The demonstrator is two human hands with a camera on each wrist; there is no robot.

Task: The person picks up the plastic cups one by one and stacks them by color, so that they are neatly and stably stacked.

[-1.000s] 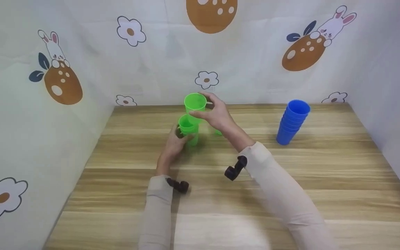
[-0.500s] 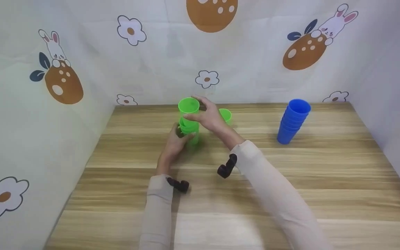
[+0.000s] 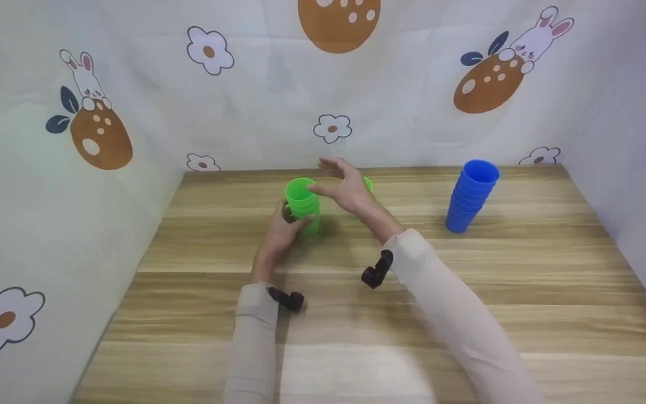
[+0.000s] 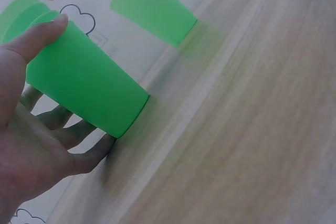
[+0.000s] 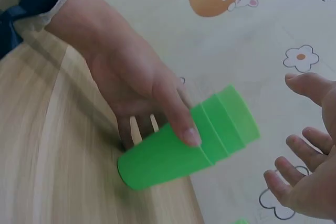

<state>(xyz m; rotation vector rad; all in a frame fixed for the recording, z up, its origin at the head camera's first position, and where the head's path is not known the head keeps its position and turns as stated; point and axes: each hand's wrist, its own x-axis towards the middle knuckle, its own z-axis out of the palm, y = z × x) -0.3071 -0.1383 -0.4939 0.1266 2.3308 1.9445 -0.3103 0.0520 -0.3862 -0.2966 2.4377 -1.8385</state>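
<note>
A stack of green cups (image 3: 303, 205) stands on the wooden table (image 3: 356, 314) near the back. My left hand (image 3: 285, 227) grips the bottom cup (image 4: 84, 85), thumb on one side and fingers behind it; the same green stack (image 5: 189, 140) shows in the right wrist view. My right hand (image 3: 342, 185) hovers just right of the stack's rim, fingers spread and holding nothing. A single green cup (image 3: 367, 183) stands behind that hand, mostly hidden; it is plain as a lone green cup (image 4: 153, 8) in the left wrist view.
A stack of blue cups (image 3: 470, 193) stands at the back right. Cloth walls (image 3: 76, 168) printed with flowers and rabbits close in the table on the left, back and right. Bare wood lies toward the front.
My right hand set the raised green cup down into the stack held by my left hand, then let go and opened, drifting slightly right.
</note>
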